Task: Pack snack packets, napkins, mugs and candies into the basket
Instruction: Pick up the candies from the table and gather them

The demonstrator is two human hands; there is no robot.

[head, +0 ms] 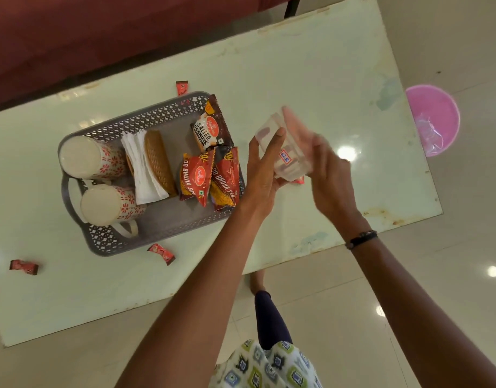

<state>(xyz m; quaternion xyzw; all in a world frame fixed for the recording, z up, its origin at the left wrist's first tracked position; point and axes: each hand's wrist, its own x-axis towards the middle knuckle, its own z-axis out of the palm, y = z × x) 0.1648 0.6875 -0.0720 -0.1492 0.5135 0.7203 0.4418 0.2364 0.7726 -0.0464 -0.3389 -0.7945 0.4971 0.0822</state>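
Fingers of the left hand (pixel 262 169) are spread and pressed against the near side of a clear plastic container (pixel 286 148), which is held above the table (pixel 311 79) just beside the basket's right end; a small white label with blue writing is seen on its wall. Fingers of the right hand (pixel 329 169) are blurred, so it cannot be told whether they are clamped on the container or only laid against it. A red candy (pixel 299 180) is partly hidden beneath the container.

Inside the grey perforated basket (pixel 106 242), two floral mugs (pixel 101 159) are laid on their sides at the left end, white napkins (pixel 141 163) and a woven holder (pixel 158 161) are propped in the middle, and a salted peanuts packet (pixel 209 130) and two bhujia sev packets (pixel 197 177) are stood at the right end.

Three red candies are left on the table: one (pixel 181 88) by the basket's far edge, one (pixel 161 252) by its near edge, one (pixel 24 266) near the table's left end.
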